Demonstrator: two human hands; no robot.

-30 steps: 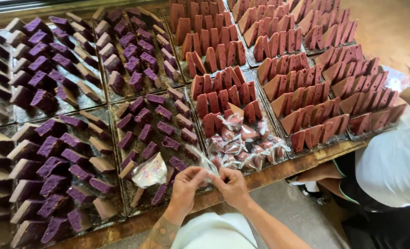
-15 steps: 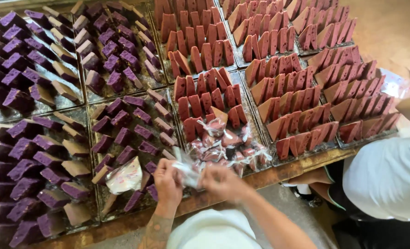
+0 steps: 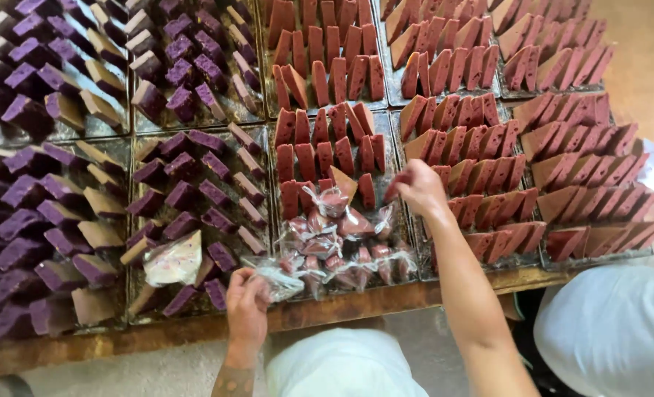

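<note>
**Right hand reaches to the red slabs while the left keeps a wrapper**

Since half a second ago, the right hand (image 3: 417, 187) has left the left hand's side and stretched forward over the trays; a moment earlier both hands were together at the near edge, working the same clear wrapper.

Head view: the right hand hovers over the upright reddish-brown porous slabs (image 3: 456, 173), fingers curled downward at the row's near end; whether it grips a slab cannot be told. The left hand (image 3: 247, 298) stays low by the wooden table edge (image 3: 342, 309), pinching a crinkled clear plastic wrapper (image 3: 279, 278) between thumb and fingers. Just beyond that wrapper lies a heap of red pieces already wrapped in clear plastic (image 3: 338, 242), resting in the near part of a metal tray. To the left, a pale wrapped wedge (image 3: 174, 259) sits among purple-and-tan slabs (image 3: 55, 220) standing in rows. A second person's white clothing (image 3: 610, 323) shows at the lower right.
</note>
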